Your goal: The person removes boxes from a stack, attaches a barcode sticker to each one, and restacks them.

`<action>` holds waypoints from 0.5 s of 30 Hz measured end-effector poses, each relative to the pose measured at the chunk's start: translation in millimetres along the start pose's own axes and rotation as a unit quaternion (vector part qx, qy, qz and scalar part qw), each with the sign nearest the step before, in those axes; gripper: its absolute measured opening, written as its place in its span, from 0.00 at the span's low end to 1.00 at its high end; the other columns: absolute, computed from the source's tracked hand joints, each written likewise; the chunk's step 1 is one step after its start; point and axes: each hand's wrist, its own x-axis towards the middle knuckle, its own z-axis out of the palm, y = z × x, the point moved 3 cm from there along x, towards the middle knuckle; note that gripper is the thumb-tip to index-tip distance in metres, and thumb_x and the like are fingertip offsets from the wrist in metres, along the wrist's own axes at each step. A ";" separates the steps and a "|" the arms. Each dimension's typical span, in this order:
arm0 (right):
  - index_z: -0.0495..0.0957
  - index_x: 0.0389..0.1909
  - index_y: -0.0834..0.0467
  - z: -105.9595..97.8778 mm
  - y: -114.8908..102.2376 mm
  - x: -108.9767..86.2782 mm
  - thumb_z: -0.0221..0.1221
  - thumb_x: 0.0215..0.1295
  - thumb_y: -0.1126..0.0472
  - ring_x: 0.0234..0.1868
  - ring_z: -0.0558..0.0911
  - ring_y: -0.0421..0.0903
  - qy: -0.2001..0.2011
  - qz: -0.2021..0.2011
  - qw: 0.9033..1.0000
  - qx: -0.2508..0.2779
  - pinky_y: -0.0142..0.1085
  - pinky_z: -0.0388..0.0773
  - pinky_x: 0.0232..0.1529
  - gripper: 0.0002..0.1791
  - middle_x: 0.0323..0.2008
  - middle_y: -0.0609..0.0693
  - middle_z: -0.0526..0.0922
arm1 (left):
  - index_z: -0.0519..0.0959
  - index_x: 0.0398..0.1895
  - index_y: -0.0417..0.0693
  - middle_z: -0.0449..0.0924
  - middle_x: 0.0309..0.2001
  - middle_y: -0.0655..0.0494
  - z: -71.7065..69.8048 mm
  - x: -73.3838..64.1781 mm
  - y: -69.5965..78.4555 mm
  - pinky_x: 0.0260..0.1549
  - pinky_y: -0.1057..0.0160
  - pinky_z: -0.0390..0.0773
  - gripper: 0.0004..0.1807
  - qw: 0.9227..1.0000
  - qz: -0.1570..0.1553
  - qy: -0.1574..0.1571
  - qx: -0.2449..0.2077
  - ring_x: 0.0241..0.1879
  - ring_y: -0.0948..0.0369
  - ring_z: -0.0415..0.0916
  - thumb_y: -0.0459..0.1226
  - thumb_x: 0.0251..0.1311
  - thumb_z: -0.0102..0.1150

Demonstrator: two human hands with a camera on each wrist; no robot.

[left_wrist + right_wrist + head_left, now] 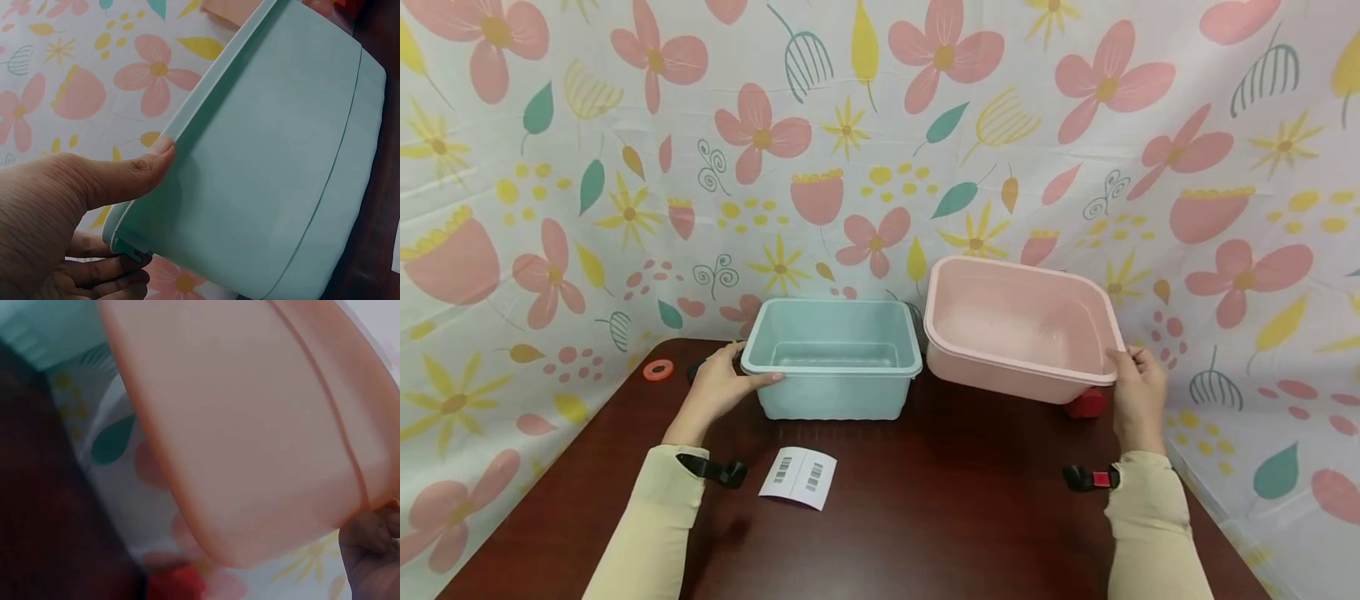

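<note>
A light teal plastic basin is at the back middle of the table, its inside bare in the head view. My left hand grips its left rim, thumb over the front edge; in the left wrist view the fingers curl under the rim at the corner. To its right a pink plastic basin is tilted and raised off the table. My right hand holds its right end by the rim. The right wrist view shows the pink basin's underside, with the hand partly cut off at the frame edge.
A white sheet with two barcodes lies in front of the teal basin. An orange-red ring lies at the table's left edge. Behind the pink basin is a red object, partly hidden. A flowered cloth hangs behind the dark table.
</note>
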 end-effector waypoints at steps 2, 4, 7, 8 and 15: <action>0.74 0.29 0.62 -5.0 10.7 3.6 0.60 0.66 0.68 0.21 0.73 0.37 -0.006 0.006 1.000 -0.028 0.25 0.70 0.22 0.07 0.21 0.45 0.76 | 0.61 0.73 0.32 0.64 0.69 0.31 0.2 -0.2 0.0 0.61 0.35 0.65 0.57 1.000 0.000 0.001 -0.003 0.67 0.36 0.62 0.62 0.51 0.71; 0.74 0.29 0.62 -9.7 20.5 7.4 0.61 0.66 0.67 0.20 0.73 0.37 -0.011 0.012 0.999 -0.045 0.26 0.69 0.21 0.07 0.20 0.45 0.75 | 0.61 0.73 0.33 0.64 0.68 0.31 0.4 0.0 0.7 0.61 0.35 0.65 0.57 1.000 0.001 0.002 -0.006 0.67 0.36 0.63 0.62 0.51 0.71; 0.74 0.28 0.61 -15.2 32.3 11.5 0.61 0.67 0.67 0.18 0.73 0.36 -0.019 0.021 0.998 -0.054 0.26 0.69 0.20 0.07 0.19 0.45 0.76 | 0.62 0.73 0.33 0.66 0.67 0.32 0.2 0.4 1.6 0.61 0.35 0.65 0.56 1.000 0.005 0.007 -0.009 0.66 0.37 0.64 0.62 0.51 0.72; 0.75 0.28 0.61 -16.7 35.6 12.4 0.61 0.66 0.67 0.18 0.73 0.36 -0.020 0.021 0.998 -0.058 0.27 0.69 0.20 0.07 0.19 0.44 0.76 | 0.63 0.73 0.33 0.67 0.67 0.33 0.0 0.3 1.7 0.61 0.35 0.65 0.56 1.000 0.005 0.009 -0.008 0.66 0.37 0.64 0.61 0.51 0.72; 0.75 0.28 0.59 -23.3 55.6 12.6 0.60 0.67 0.65 0.16 0.71 0.36 -0.032 0.048 0.995 -0.075 0.28 0.69 0.18 0.08 0.18 0.44 0.74 | 0.63 0.72 0.33 0.67 0.67 0.32 0.2 -1.4 0.4 0.61 0.35 0.66 0.55 1.000 -0.001 0.009 -0.003 0.66 0.37 0.64 0.60 0.52 0.72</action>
